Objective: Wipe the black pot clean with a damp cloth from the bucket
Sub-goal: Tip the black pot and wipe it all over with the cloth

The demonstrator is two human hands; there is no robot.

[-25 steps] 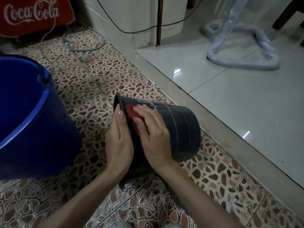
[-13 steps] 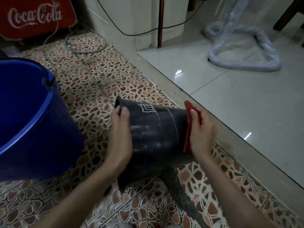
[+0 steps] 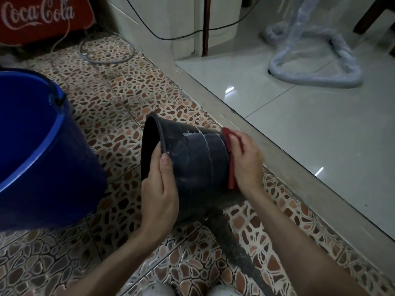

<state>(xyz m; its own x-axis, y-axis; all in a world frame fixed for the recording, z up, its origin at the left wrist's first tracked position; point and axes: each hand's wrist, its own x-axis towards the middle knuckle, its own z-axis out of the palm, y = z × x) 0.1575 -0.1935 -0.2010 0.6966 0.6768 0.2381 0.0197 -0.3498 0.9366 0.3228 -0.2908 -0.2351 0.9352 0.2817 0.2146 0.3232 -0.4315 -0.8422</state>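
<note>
Head-worn view, steeply downward, close.

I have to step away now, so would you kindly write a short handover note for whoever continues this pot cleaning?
Left hand: grips the black pot at its rim, thumb outside, holding it on its side with the mouth toward the blue bucket.
Right hand: presses the red cloth flat against the pot's base end.
Done: the cloth is out of the bucket and on the pot; the side wall shows wet streaks.
Left: finish the base, wipe the inside and the rim. Whether the far side is clean cannot be seen.
</note>
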